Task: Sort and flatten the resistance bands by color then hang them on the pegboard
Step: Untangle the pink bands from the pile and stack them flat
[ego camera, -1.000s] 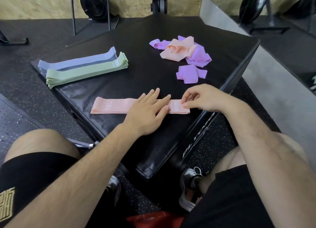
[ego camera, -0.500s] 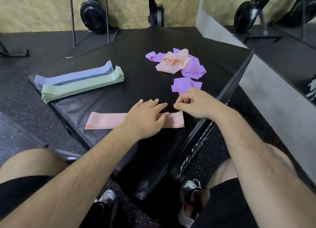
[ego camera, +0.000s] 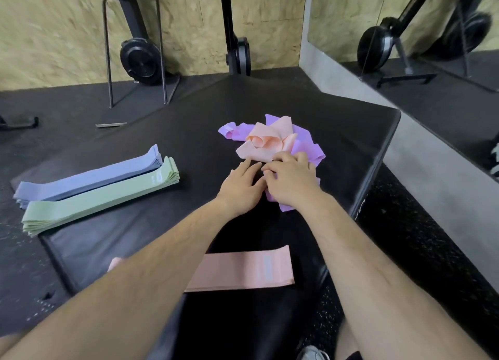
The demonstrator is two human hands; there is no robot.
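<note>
- A black vinyl-padded box top fills the middle of the view. It stands on black speckled rubber flooring.
- Behind it is a chipboard wall, and a mirror runs along the right.
- Two upright flywheel machines lean at the wall, the left machine and the middle machine.
- There are two flattened stacks, side by side on the left. The blue stack lies farther off and the green stack nearer. The layers in each are too thin to count.
- One flat pink band lies at the near edge, partly under the forearms.
- The unsorted pile sits toward the far right. It has one crumpled pink band on top of loose purple bands, whose number is unclear.
- One more purple band lies just in front of the pile.
- The left hand lies with its fingers straight on the pad, close against the right hand.
- The right hand rests on that purple band with bent fingers at the pile's edge. I cannot tell whether they pinch anything.
</note>
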